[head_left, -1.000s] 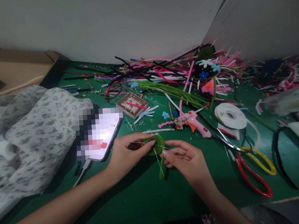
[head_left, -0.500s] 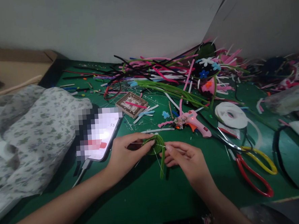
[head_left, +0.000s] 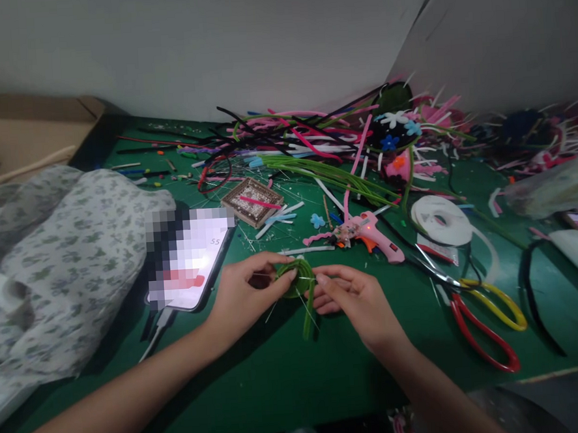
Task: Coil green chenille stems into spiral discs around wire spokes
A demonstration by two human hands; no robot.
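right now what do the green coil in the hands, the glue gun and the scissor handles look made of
Green coil: seems a fuzzy pipe cleaner, matte and wound into a ring with its tail hanging down, held between left hand and right hand. Glue gun: smooth pink plastic with an orange trigger. Scissor handles: glossy red and yellow loops, probably plastic-coated; the blades look like metal.

Your fuzzy green pipe-cleaner coil (head_left: 299, 280) sits near-centre on the table, wound into a flat ring, its loose tail trailing toward you.
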